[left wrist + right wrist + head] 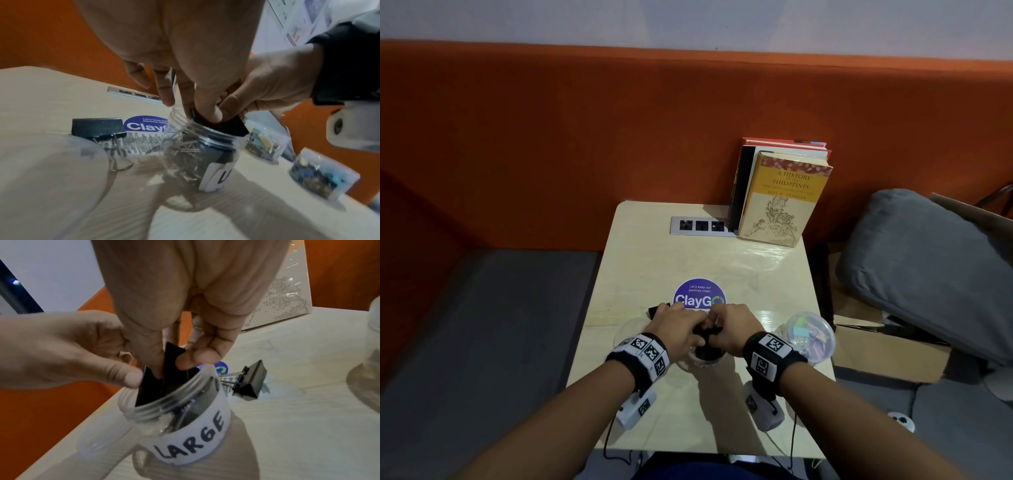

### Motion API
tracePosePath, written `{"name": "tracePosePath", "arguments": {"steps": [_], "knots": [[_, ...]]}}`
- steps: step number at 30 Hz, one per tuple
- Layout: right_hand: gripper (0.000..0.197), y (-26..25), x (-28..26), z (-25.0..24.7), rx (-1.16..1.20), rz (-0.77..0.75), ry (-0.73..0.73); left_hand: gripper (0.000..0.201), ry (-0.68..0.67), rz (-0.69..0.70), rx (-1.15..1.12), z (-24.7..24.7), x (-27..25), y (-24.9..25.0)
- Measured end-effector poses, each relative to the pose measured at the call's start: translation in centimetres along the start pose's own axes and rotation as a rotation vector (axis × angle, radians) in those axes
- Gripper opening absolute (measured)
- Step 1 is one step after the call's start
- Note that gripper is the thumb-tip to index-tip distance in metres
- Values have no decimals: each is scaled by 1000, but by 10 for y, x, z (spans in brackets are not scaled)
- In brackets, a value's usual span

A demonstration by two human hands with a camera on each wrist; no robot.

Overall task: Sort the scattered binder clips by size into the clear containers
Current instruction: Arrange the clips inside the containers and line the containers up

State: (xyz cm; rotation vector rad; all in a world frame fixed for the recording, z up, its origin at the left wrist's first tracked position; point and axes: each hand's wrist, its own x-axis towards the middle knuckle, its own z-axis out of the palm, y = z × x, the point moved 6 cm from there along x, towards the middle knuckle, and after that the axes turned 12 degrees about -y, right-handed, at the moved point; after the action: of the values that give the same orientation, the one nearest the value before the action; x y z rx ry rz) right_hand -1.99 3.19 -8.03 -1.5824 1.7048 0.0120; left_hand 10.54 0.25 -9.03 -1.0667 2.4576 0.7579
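Note:
A clear jar [185, 426] labelled LARGE stands near the table's front, also seen in the head view [705, 358] and the left wrist view [205, 154]. It holds several large black binder clips with wire handles. Both hands meet over its mouth. My right hand [168, 363] pinches a black binder clip [173, 353] between thumb and fingers, upright in the opening. My left hand [197, 112] pinches black clip metal [146, 391] at the rim beside it. I cannot tell whether that is one clip or two. Another large black clip [251, 381] lies on the table just beyond the jar.
Two clear jars of coloured clips [265, 144] [320, 175] stand to the right near the table edge. A clear container [51, 178] sits at the left. Books [780, 195] and a socket strip [698, 226] line the back. A round sticker [698, 294] marks the middle.

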Motion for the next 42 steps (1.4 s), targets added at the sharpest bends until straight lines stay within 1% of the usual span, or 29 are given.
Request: {"name": "tracePosePath", "arguments": {"steps": [3, 6, 7, 10, 11, 12, 14, 16, 19, 21, 25, 28, 30, 31, 33, 34, 36, 37, 38, 39, 41, 42], "knots": [[28, 2, -1, 1, -4, -8, 2, 19, -26, -27, 60, 1, -1, 0], [25, -4, -3, 7, -53, -58, -5, 22, -32, -52, 77, 3, -2, -1], [26, -6, -3, 9, -68, -73, -9, 25, -11, -42, 69, 2, -2, 0], [29, -7, -3, 14, -62, -117, -29, 38, 34, -33, -44, -4, -1, -2], [29, -6, -4, 14, -45, -125, -33, 40, 48, -24, -82, -5, -1, -5], [32, -4, -5, 13, -20, -129, -29, 40, 68, -13, -112, -6, -2, -8], [36, 2, -9, 8, 42, -117, 26, 35, 116, 3, -149, -10, -7, -13], [28, 8, -12, 2, 74, -95, 84, 32, 139, 30, -173, -13, -8, -14], [19, 16, -10, -1, 65, -79, 69, 39, 92, 39, -122, -11, -5, -7], [16, 17, -8, -1, 32, -77, 45, 45, 48, 1, -46, -5, -2, -4], [10, 11, -5, -1, -105, -75, 8, 39, 21, -57, 6, 3, 1, -4], [17, 5, -4, -3, -160, -79, -26, 41, 13, -74, 19, 0, 2, -7], [15, 5, -5, -7, -117, -68, -17, 44, 11, -69, -15, -2, 3, -9], [12, 7, -6, -10, -37, -55, 6, 44, 13, -58, -44, -3, 3, -11], [12, 16, -6, -20, 124, -11, 81, 36, 53, -31, -131, -8, 2, -17], [12, 22, -4, -25, 147, 10, 119, 29, 99, -27, -176, -12, 2, -22], [23, 33, 3, -32, 103, 42, 149, 17, 185, -87, -232, -21, 0, -37], [28, 38, 7, -32, 66, 63, 129, 19, 202, -137, -226, -23, -1, -46], [33, 42, 10, -31, 29, 92, 95, 25, 192, -185, -190, -23, -1, -55], [37, 47, 14, -29, -5, 115, 61, 33, 139, -231, -123, -18, -1, -64], [40, 55, 19, -17, -76, 143, -25, 47, -12, -281, 35, -4, -1, -77], [37, 56, 21, -10, -118, 147, -77, 51, -74, -288, 73, 3, -1, -80]]}}
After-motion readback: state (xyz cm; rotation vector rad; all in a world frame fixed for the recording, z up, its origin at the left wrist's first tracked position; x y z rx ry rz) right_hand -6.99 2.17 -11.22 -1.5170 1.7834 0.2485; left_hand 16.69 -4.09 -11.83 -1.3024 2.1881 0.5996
